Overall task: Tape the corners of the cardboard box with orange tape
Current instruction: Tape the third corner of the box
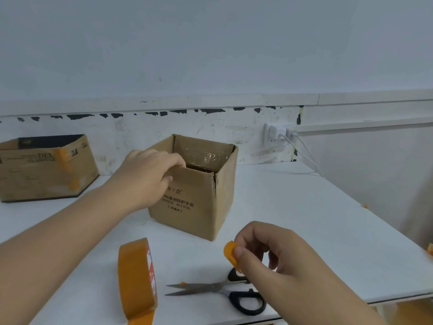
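The cardboard box [199,184] is standing open-topped on the white desk [293,207], and everything else I am placing from it. In the head view, my left hand [145,177] is gripping its near top rim at the left corner, fingers curled over the edge and thumb on the outside wall. My right hand [264,252] is hovering nearer to me than the box and a little to its right, thumb and fingers pinching a short piece of orange tape [230,253]. The box's nearest upright corner is facing that hand, running top to bottom, so I judge the strip needs to travel up and away from me to meet it. The tape roll [138,280] is standing on edge nearer than the box on its left, with scissors [218,292] lying closed just right of it. A second box [46,167], already bearing orange tape, is sitting well left. The strip's length is mostly hidden behind my fingers, and the box's far corners are out of sight.
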Motion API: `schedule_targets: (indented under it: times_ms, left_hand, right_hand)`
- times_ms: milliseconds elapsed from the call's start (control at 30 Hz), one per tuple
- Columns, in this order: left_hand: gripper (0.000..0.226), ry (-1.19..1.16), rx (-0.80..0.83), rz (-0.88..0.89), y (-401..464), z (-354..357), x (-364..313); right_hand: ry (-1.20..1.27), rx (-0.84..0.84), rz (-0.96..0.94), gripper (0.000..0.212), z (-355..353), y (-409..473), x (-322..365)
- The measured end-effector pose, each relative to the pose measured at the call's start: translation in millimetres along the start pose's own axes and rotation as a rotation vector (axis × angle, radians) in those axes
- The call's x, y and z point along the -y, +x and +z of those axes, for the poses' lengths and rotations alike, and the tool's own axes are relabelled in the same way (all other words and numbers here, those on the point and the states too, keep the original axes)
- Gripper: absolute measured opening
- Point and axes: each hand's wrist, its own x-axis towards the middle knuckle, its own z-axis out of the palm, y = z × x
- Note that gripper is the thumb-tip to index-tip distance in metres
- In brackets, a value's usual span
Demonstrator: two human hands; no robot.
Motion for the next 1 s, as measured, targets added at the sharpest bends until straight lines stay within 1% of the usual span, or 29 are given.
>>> schedule_targets:
  times_ms: [67, 200, 300, 367, 467, 533, 667, 800, 867, 933, 1000]
  left_hand:
    - [0.027, 0.024, -0.016, 0.015, 2.0, 0.5, 6.9]
    - [0.032, 0.013, 0.006, 0.006, 8.1, 2.2, 19.7]
    - [0.040, -0.046, 0.016, -0.014, 5.7, 6.0, 24.7]
    - [0.048, -0.138, -0.027, -0.010, 0.1, 7.4, 23.5]
    - [0.042, -0.300, -0.092, 0.024, -9.1, 5.7, 15.0]
    - [0.035, -0.357, -0.107, 0.059, -13.4, 3.8, 8.3]
    - [0.026, -0.345, -0.138, 0.113, -15.3, 2.6, 1.7]
    - [0.024, -0.352, -0.102, 0.133, -11.6, 5.3, 4.7]
    - [0.024, -0.389, -0.066, 0.127, -9.8, 8.6, 6.8]
    - [0.024, -0.441, -0.033, 0.110, -9.0, 13.3, 8.7]
    - [0.023, -0.485, -0.036, 0.099, -8.5, 18.2, 10.3]
  right_hand:
    - [0.003, 0.002, -0.002, 0.024, 1.1, 3.8, 3.8]
    - [-0.019, 0.007, -0.015, 0.025, 2.0, 12.3, 9.4]
    - [-0.042, 0.010, -0.026, 0.022, 2.3, 17.4, 13.3]
    - [-0.052, 0.023, -0.029, 0.018, 2.1, 19.6, 14.4]
    - [-0.077, 0.041, -0.041, 0.012, 1.4, 22.2, 15.0]
    - [-0.124, 0.042, -0.072, 0.012, -0.5, 24.3, 15.0]
    - [-0.249, 0.046, -0.192, 0.013, -8.2, 32.8, 16.0]
    - [-0.340, 0.070, -0.269, 0.009, -14.9, 56.1, 12.9]
    - [-0.324, 0.092, -0.268, 0.007, -15.3, 71.4, 9.3]
    - [-0.257, 0.095, -0.259, 0.005, -12.5, 85.1, 6.2]
    - [-0.166, 0.041, -0.266, 0.019, -6.9, 96.6, 4.4]
